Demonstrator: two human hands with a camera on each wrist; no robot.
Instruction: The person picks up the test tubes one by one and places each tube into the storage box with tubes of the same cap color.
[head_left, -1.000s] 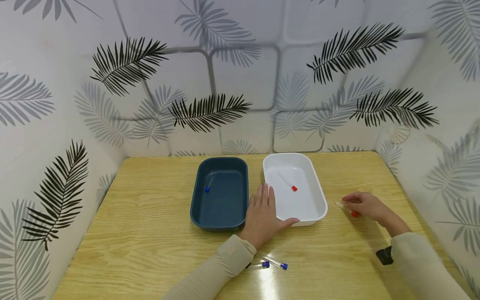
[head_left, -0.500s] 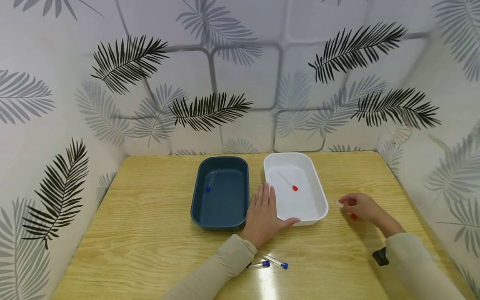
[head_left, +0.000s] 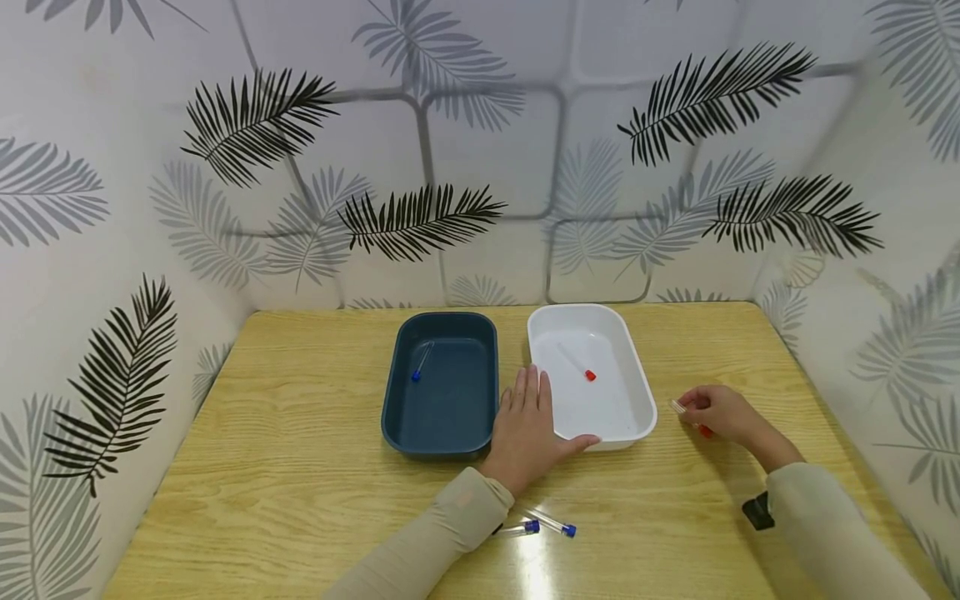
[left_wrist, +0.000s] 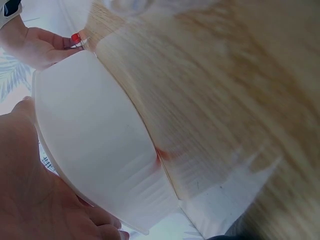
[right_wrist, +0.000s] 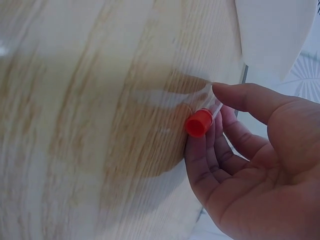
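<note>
Leaf-printed walls [head_left: 465, 150] stand behind a wood-grained table [head_left: 285, 500]. Near the middle of its far edge sit two trays side by side: a dark blue tray [head_left: 450, 417] on the left and a white tray [head_left: 611, 417] on the right, a narrow gap between them.

The left hand [head_left: 525, 429] lies at the near left corner of the white tray, its fingers straight and its thumb spread out along the tray's near edge. The right hand [head_left: 723, 414], between the white tray and the table's right edge, pinches a red-capped tube [right_wrist: 200, 123] between thumb and fingers — the clear end points toward the tray, the cap toward the table's near right corner. Whether that tube touches the wood I cannot tell.

A blue-capped tube [head_left: 422, 365] lies slanted near the left wall of the dark blue tray; another red-capped one [head_left: 577, 363] lies slanted in the white tray. Toward the table's near edge, beside the left sleeve [head_left: 442, 533], rest two more tubes with blue caps [head_left: 551, 522], caps pointing right.
</note>
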